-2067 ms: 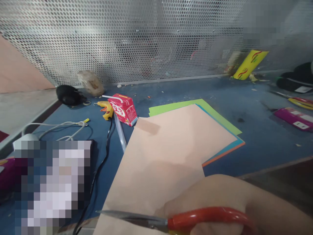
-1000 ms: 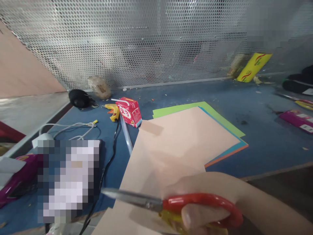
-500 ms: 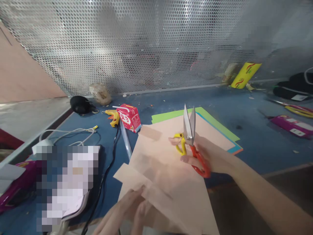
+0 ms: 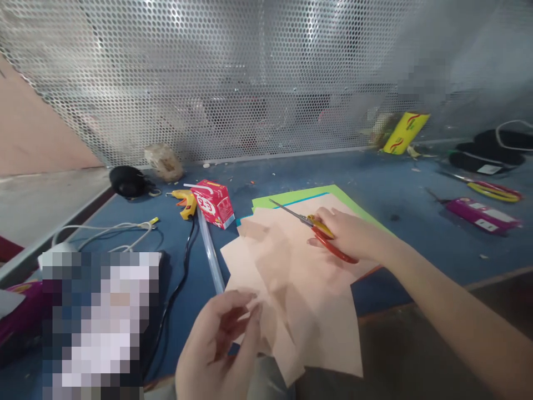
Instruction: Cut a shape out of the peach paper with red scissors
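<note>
Peach paper sheets point(image 4: 308, 289) lie overlapping on the blue table point(image 4: 408, 200), over a green sheet point(image 4: 291, 197) and a blue one. My right hand point(image 4: 350, 233) grips red-and-yellow scissors point(image 4: 316, 230) and lowers them onto the peach paper, blades closed and pointing far left. My left hand point(image 4: 216, 344) is at the near edge, fingers pinching the near left corner of a peach sheet.
A red juice carton point(image 4: 214, 203), a yellow glue gun point(image 4: 186, 203) with a black cord, and a clear glue stick point(image 4: 208, 250) lie left of the paper. A blurred-out object sits at near left. Pink packets point(image 4: 478, 216) and a yellow wrapper point(image 4: 403, 132) lie at right. Perforated metal screen behind.
My right hand swung the scissors from upright down flat onto the paper. My left hand came into view and took hold of the peach sheet, which now lies shifted and fanned apart.
</note>
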The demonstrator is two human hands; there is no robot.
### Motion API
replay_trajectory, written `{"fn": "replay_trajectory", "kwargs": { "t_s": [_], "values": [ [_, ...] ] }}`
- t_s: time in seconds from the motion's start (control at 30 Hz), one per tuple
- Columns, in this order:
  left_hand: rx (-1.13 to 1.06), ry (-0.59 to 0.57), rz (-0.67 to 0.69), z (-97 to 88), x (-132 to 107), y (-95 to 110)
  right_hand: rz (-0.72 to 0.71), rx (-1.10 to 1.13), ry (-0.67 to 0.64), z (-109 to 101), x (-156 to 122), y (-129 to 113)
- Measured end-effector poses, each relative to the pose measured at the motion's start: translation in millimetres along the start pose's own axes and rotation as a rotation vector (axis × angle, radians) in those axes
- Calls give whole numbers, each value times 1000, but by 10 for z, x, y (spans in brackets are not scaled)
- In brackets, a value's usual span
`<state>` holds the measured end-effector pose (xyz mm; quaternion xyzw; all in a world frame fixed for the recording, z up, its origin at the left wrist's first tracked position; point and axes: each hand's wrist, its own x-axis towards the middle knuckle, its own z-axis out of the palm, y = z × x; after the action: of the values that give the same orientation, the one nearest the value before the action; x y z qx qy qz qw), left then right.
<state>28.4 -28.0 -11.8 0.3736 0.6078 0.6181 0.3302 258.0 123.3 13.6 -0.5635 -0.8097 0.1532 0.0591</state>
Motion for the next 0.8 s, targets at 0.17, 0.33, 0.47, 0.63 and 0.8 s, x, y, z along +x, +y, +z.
{"fn": "replay_trajectory", "kwargs": {
  "t_s": [0.17, 0.33, 0.47, 0.63, 0.8],
  "values": [
    [-146, -21, -230, 74, 60, 49, 36, 158, 50, -15, -106, 61],
    [-138, -87, -6, -24, 131, -98, -132, 617, 85, 196, -274, -75],
    [-125, -31, 201, 7, 157, -105, -280, 1021, -21, 451, -429, -406],
    [-106, 58, 447, 89, 183, -12, -202, 1303, -174, 463, -401, -791],
    [-194, 109, 464, 100, 250, -32, -112, 1345, -188, 390, -352, -935]
  ]
}}
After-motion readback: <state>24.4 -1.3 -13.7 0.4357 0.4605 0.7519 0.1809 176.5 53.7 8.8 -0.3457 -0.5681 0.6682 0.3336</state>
